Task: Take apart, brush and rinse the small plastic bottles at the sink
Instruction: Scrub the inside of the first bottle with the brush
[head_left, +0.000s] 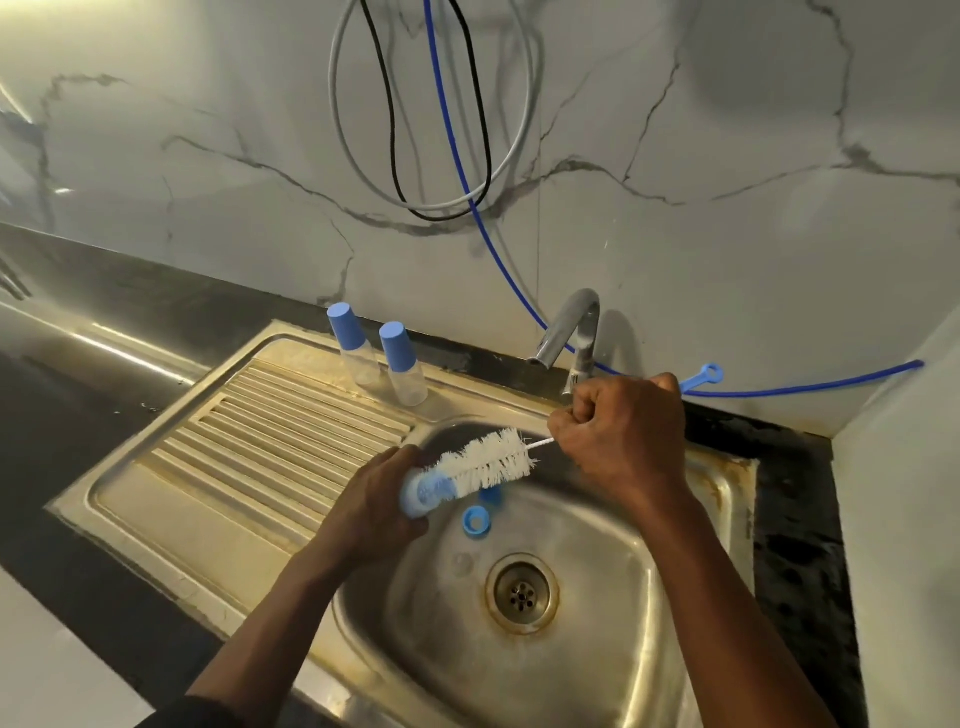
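The steel sink (208, 499) is showing dull, stained metal, the bottles (408, 387) are showing clear plastic under matt blue caps (345, 325), the brush (493, 460) is carrying white bristles on twisted wire, and the marbled wall (727, 234) is gleaming glossily.

**Bottle Parts and Brush: Position and State**

The left bottle (358, 348) and right bottle (404, 366) are clear and fitted with tall blue caps. They stand upright, side by side, at the rear edge of the drainboard (249, 447). A detached blue cap (422, 491) lies sideways in the left grip (374, 512). The brush (488, 462) has white bristles, and its tip sits at the cap opening. The right grip (623, 431) holds its wire stem. A blue ring (475, 521) and a second blue part (491, 493) lie in the basin (597, 525).
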